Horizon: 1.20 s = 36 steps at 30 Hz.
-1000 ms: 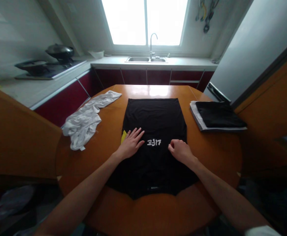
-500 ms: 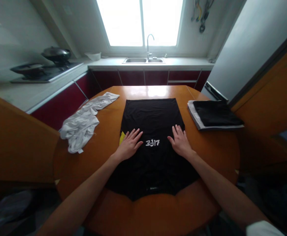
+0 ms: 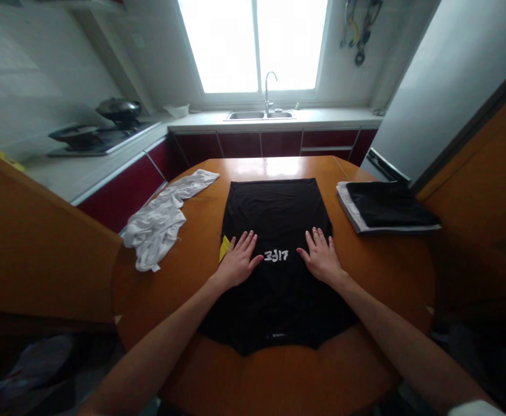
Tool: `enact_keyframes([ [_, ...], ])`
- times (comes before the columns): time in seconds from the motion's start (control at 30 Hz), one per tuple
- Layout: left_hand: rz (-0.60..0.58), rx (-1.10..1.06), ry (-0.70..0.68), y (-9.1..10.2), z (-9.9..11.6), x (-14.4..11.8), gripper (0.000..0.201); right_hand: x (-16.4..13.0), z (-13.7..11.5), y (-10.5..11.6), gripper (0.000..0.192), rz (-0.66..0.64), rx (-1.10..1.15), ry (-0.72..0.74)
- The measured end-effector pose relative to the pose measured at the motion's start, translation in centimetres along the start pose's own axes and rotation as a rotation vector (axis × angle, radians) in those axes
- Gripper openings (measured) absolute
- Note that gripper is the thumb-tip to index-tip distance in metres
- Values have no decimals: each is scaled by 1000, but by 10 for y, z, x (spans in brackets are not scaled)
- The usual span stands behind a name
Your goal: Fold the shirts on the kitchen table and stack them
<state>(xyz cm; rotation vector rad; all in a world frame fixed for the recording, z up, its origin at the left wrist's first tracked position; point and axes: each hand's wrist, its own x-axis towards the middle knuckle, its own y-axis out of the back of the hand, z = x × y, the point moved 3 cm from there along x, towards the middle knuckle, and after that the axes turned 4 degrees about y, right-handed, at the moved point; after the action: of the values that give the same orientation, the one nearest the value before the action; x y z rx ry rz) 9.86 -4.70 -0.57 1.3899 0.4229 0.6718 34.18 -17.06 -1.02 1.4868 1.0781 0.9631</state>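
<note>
A black T-shirt (image 3: 274, 214) lies spread flat on the wooden table (image 3: 279, 381), its neck end toward me. White lettering, upside down from here, runs across its middle between my hands. My left hand (image 3: 239, 263) rests palm down on the shirt's left part, fingers spread, beside a small yellow patch (image 3: 224, 248) at the edge. On the right part of the cloth, my right hand (image 3: 322, 257) also lies flat with the thumb pointing inward. Neither hand grips the fabric.
A crumpled white garment (image 3: 161, 222) lies on the table's left side. Folded black and white clothes (image 3: 394, 205) are stacked at the right. Beyond stand a counter with a sink (image 3: 259, 115), a stove with pans (image 3: 118, 110) and a fridge (image 3: 443, 75).
The whole view has shifted slightly, so things appear a little lower and further right. Both hands remain flat on the shirt at nearly the same places.
</note>
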Motion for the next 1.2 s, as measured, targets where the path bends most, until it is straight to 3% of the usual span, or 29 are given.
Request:
enact_keyframes([
  [0.1,23,-42,-16,2,0,1,63,-1,-1,0,72,-9,7,-5],
  [0.3,262,-232,88,26,-19,3,49,-2,0,3,70,0,18,-4],
  [0.53,134,-214,46,13,-26,0,39,-2,0,4,70,-14,28,-6],
  [0.7,197,-255,33,17,-32,1,13,-2,0,4,69,-14,41,-7],
  [0.93,247,-341,35,31,-24,0,14,-1,2,0,69,9,40,0],
  [1.2,275,-252,75,28,-10,-1,14,-1,3,-1,68,25,34,-5],
])
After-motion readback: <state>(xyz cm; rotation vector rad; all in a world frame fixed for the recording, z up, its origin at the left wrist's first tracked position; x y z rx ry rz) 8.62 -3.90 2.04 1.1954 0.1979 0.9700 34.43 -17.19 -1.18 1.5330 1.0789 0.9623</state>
